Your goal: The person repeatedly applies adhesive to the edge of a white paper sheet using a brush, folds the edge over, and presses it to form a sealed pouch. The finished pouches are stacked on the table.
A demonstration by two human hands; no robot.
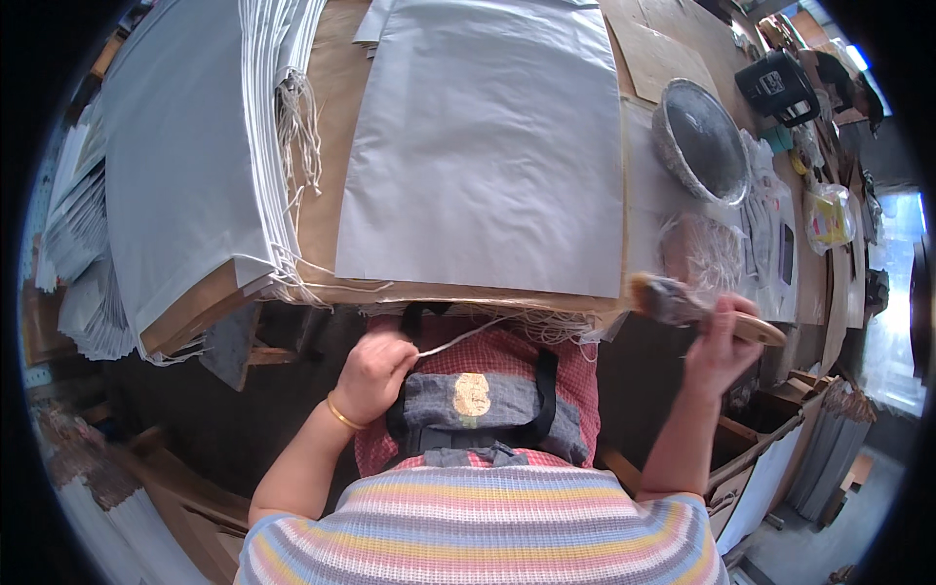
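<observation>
Now right hand (720,349) fingers grip a wooden, grey-bristled brush (697,309); left hand (373,373) fingers pinch white cord (458,338).

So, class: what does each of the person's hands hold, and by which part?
The right hand grips a brush by its wooden handle; the left hand pinches a white string near its end.

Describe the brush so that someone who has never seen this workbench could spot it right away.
Start from the large grey paper sheet lying flat on the long workbench, then go to its lower right corner at the bench's near edge. There the right hand holds up a brush. Its pale wooden handle and broad, grey-smeared bristles set it apart from the round grey bowl farther back.
</observation>
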